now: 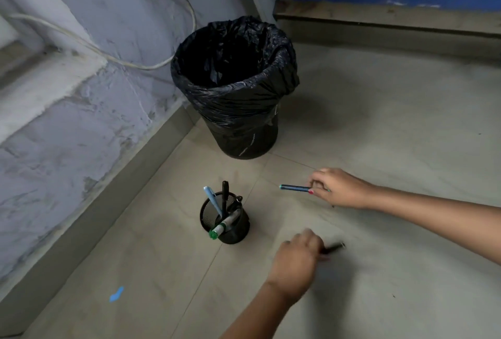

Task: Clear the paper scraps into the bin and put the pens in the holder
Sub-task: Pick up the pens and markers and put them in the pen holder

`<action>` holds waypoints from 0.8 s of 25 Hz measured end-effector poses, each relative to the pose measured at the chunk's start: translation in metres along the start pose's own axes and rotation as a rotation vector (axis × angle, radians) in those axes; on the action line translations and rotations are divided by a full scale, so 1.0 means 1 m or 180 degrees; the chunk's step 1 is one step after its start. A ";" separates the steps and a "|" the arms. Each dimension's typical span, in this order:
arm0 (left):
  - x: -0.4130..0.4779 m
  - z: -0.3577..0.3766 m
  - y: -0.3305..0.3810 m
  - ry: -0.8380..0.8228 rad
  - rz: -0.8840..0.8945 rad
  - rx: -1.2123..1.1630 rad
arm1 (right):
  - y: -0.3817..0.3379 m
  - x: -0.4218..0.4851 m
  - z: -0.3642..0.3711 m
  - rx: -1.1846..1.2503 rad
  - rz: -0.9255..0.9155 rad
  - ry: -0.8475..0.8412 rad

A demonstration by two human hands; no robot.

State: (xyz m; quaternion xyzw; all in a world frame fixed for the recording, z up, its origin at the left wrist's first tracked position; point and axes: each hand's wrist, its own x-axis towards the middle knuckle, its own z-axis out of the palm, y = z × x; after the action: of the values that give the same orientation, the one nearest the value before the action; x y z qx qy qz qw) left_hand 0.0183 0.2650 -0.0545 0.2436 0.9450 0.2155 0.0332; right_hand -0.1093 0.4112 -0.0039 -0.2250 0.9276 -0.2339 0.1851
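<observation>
A black mesh pen holder [235, 233] stands on the tiled floor with several pens and a green-capped marker [223, 226] in it. My right hand [339, 188] grips a teal pen [295, 188] that points left, to the right of and above the holder. My left hand [296, 260] is blurred, closed on a black pen [334, 247] low over the floor, right of the holder. A bin lined with a black bag [235, 86] stands behind the holder by the wall. No paper scraps show on the floor.
A rough blue-white wall with a skirting runs along the left, with a loose white cable [108, 53] hanging on it. A low step [379, 18] crosses the back right. A small blue mark [116, 294] is on the floor at the lower left.
</observation>
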 end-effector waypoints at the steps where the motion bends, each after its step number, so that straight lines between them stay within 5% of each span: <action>1: 0.005 -0.018 -0.005 0.0741 -0.0380 -0.0391 | -0.018 0.008 -0.014 0.0134 -0.0256 0.0207; 4: 0.013 -0.082 -0.024 0.2648 -0.1604 -0.1796 | -0.079 0.029 -0.045 0.0334 -0.0940 0.0540; 6: 0.004 -0.109 -0.043 0.3359 -0.1852 -0.1830 | -0.113 0.040 -0.049 0.0263 -0.1204 0.0447; 13: -0.043 -0.090 -0.088 0.2850 -0.2287 -0.1894 | -0.156 0.070 0.001 -0.0381 -0.1361 -0.0367; 18: -0.068 -0.084 -0.111 0.3259 -0.2814 -0.2423 | -0.122 0.084 0.009 0.0758 -0.0853 0.0700; 20: -0.080 -0.067 -0.122 0.2818 -0.3114 -0.2034 | -0.099 0.085 0.019 0.0774 -0.0555 0.0152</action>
State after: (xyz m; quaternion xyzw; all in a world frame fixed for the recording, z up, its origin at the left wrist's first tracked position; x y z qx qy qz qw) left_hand 0.0234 0.1047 -0.0490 -0.3376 0.7617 0.5194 -0.1899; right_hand -0.1383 0.2834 0.0114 -0.2750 0.8735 -0.3650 0.1680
